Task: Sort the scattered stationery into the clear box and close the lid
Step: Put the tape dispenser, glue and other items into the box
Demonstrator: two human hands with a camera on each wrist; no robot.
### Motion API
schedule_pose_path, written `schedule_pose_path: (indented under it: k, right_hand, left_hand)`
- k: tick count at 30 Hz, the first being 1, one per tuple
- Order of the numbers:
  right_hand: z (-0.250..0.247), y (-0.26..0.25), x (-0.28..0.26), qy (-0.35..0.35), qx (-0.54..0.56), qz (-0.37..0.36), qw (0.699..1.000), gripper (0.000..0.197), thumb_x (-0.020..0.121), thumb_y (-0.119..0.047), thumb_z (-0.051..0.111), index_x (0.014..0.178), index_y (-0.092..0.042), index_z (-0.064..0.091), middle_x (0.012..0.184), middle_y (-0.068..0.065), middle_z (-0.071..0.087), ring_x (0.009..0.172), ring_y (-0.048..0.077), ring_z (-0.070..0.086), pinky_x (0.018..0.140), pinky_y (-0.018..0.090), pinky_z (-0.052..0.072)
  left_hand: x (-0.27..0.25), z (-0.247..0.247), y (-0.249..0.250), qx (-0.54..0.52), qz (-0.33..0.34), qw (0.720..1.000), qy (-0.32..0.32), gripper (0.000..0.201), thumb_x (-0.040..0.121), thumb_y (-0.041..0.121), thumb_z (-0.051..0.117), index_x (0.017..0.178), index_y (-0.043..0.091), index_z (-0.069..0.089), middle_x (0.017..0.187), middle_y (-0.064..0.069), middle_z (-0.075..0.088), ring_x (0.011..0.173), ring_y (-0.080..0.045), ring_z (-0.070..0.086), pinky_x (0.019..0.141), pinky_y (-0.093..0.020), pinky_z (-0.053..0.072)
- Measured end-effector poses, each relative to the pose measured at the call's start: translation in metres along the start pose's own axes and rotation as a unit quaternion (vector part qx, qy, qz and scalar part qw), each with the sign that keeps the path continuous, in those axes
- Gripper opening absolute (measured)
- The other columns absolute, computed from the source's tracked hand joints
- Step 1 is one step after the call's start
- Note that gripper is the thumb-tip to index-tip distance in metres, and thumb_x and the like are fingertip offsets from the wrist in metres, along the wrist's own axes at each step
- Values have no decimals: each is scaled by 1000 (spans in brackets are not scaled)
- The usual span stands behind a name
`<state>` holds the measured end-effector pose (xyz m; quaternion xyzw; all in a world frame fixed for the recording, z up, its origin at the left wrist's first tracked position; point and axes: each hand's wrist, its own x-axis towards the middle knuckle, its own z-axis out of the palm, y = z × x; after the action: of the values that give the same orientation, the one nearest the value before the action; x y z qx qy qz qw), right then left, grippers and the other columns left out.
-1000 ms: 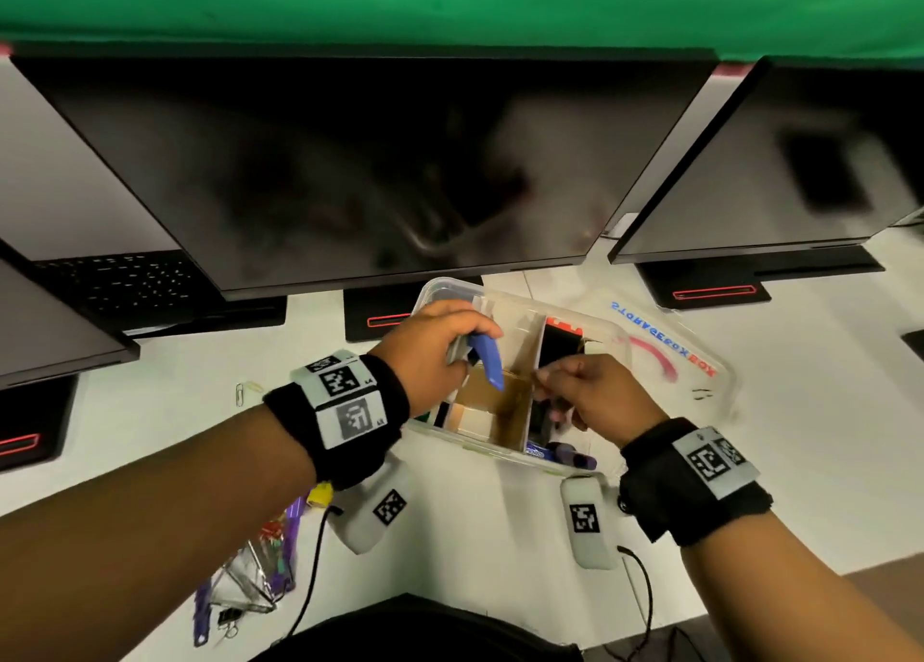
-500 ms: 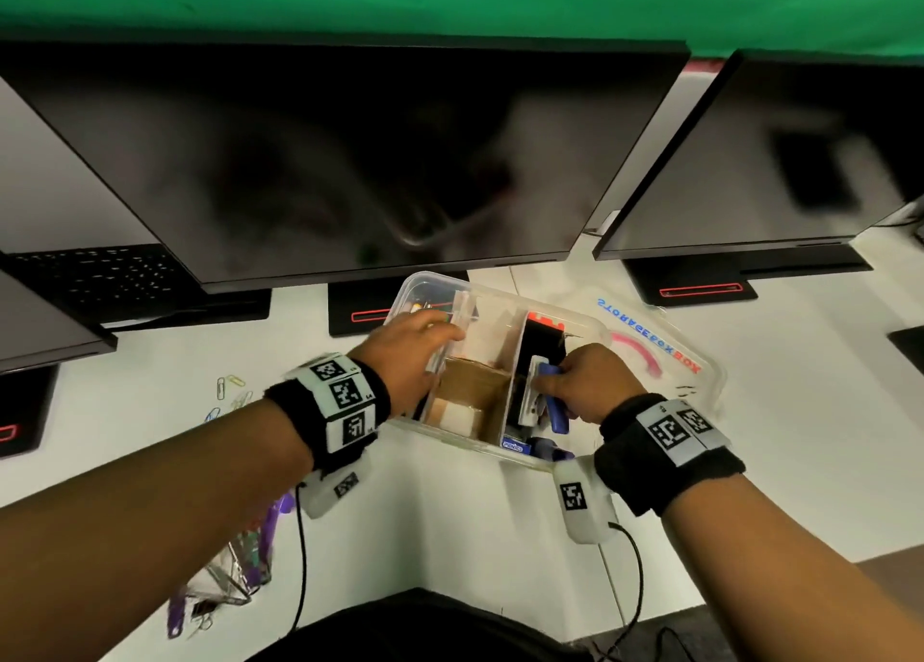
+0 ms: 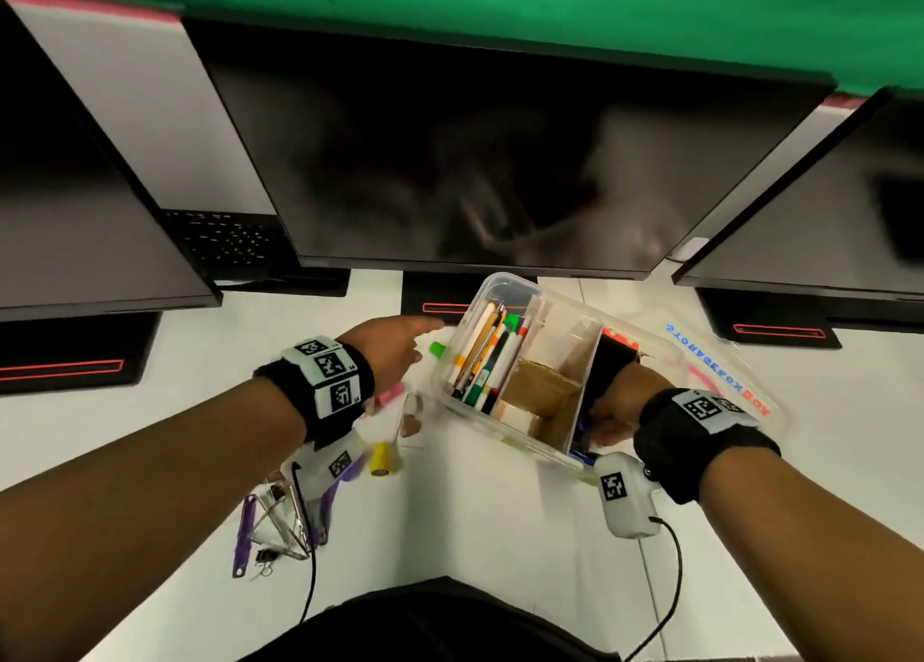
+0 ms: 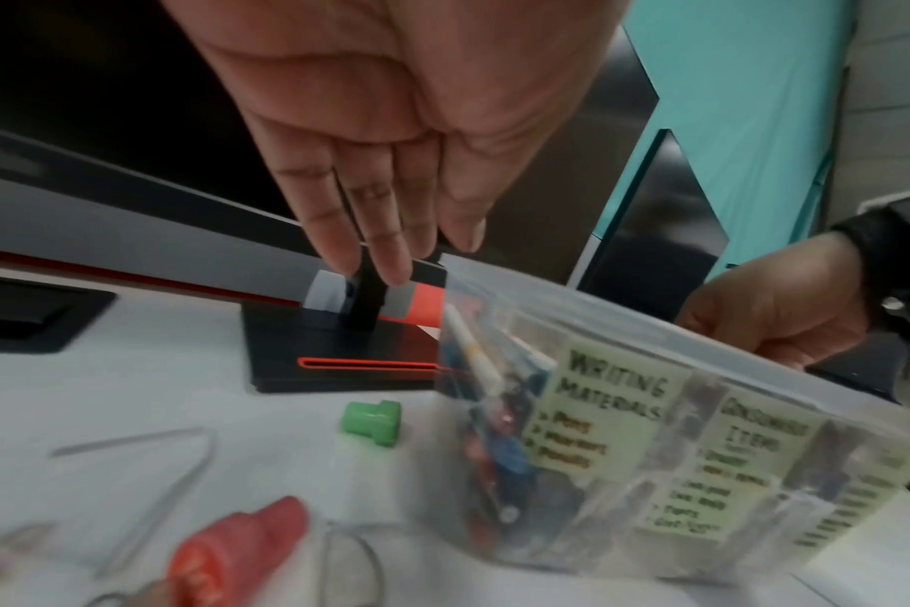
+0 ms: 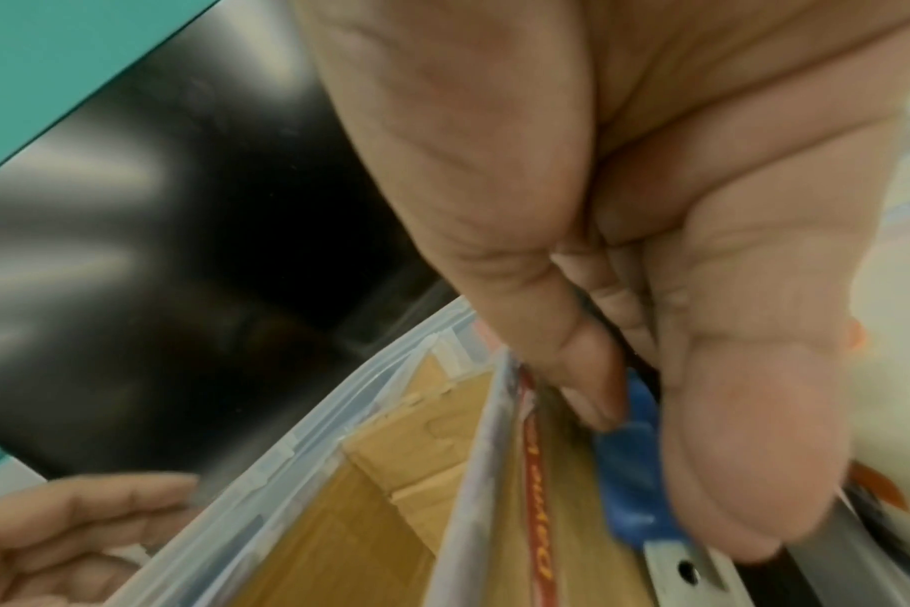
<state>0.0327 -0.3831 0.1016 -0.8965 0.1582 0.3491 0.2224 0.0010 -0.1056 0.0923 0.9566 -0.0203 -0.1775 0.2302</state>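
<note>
Your right hand point(image 3: 612, 406) reaches into the right-hand compartment of the clear plastic box point(image 3: 487, 289), thumb and fingers pinching a blue-handled tool point(image 5: 632, 468) with a grey metal strip below the handle (its exact kind is hard to tell). Your left hand point(image 3: 387, 344) is empty, fingers straight and together, just beside the box's left wall above the white desk point(image 3: 500, 521).

The box sits in front of the middle black monitor point(image 3: 475, 161), split by brown cardboard dividers point(image 3: 542, 386) into 3 compartments. The left one already holds a bundle of pens and markers point(image 3: 487, 354), which matches the pale green "Writing Materials" label point(image 4: 606, 415) on its front. The middle compartment looks mostly bare cardboard with a pale block at its near end.

I judge you past the midpoint, not near the end. Loose on the desk to the left of the box are a green plastic cap point(image 4: 372, 417), a red marker cap point(image 4: 240, 546), a yellow cylinder point(image 3: 384, 457), and a heap of purple-edged clear pouch and binder clips point(image 3: 280, 521) near your left forearm. The transparent lid printed "STORAGE BOX" point(image 3: 720, 376) lies flat to the right of the box, so closing is not yet done.
</note>
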Motion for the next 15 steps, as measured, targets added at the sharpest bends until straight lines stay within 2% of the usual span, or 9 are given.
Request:
schedule_pose_path:
  k: [1, 2, 4, 5, 6, 7, 9, 12, 15]
  right_hand:
    - [-2, -1, -2, -1, 8, 4, 1000, 8, 82, 0, 62, 89, 3, 66, 87, 19, 70, 82, 32, 68, 80, 42, 57]
    - [-2, -4, -7, 2, -2, 7, 1000, 5, 82, 2, 62, 83, 3, 67, 79, 18, 69, 77, 32, 67, 76, 41, 57]
    - [-7, -7, -15, 36, -52, -4, 998, 23, 79, -1, 65, 56, -5, 64, 61, 12, 65, 67, 28, 65, 65, 35, 56]
    - [-9, -13, -22, 57, -97, -19, 993, 27, 78, -6, 66, 51, -8, 63, 59, 10, 64, 65, 26, 64, 60, 32, 53]
    - [-11, -19, -31, 80, -126, -36, 988, 25, 79, -12, 66, 55, -7, 65, 63, 10, 66, 68, 26, 64, 61, 31, 52]
    - [-12, -26, -37, 100, -137, -67, 983, 18, 81, -16, 63, 67, -6, 68, 73, 11, 68, 74, 28, 65, 67, 32, 53]
    - [-8, -37, -49, 132, -101, -128, 978, 14, 85, -19, 60, 84, -7, 65, 83, 13, 66, 80, 28, 61, 72, 33, 49]
    - [18, -62, -76, 131, -42, -220, 966, 16, 85, -19, 61, 69, -21, 58, 73, -1, 60, 73, 19, 57, 67, 25, 43]
    - [64, -80, -87, 77, -62, -300, 949, 11, 84, -24, 63, 74, -21, 61, 77, -2, 65, 72, 16, 60, 69, 27, 49]
  left_hand:
    - [-1, -4, -8, 10, -7, 1000, 2, 48, 96, 8, 41, 140, 29, 38, 140, -2, 51, 126, -19, 51, 99, -24, 40]
    - [-2, -7, -19, 19, -17, 1000, 3, 46, 96, 8, 40, 138, 27, 42, 138, -2, 52, 124, -19, 52, 100, -25, 40]
    - [-5, -11, -39, 17, -43, 999, -5, 44, 95, 5, 38, 133, 25, 49, 134, -1, 56, 118, -17, 56, 96, -23, 41]
    - [-9, -12, -50, 13, -54, 998, -11, 44, 94, 3, 38, 130, 24, 51, 132, -1, 58, 115, -16, 58, 93, -22, 41]
    - [-13, -12, -58, 12, -62, 998, -18, 44, 93, 2, 39, 129, 23, 52, 131, 0, 58, 113, -15, 58, 92, -21, 41]
    - [-18, -12, -66, 15, -69, 997, -26, 43, 93, 2, 39, 129, 22, 52, 132, 0, 57, 114, -16, 58, 93, -22, 41]
    - [-27, -8, -79, 21, -83, 996, -33, 42, 93, 2, 40, 129, 21, 53, 133, 0, 57, 118, -17, 56, 97, -24, 40]
    - [-42, -1, -97, 25, -97, 994, -41, 42, 94, 3, 41, 130, 21, 52, 134, -2, 55, 122, -19, 52, 99, -23, 39]
    - [-55, 6, -114, 31, -110, 991, -67, 43, 94, 5, 40, 131, 22, 51, 139, -2, 51, 126, -21, 49, 101, -25, 38]
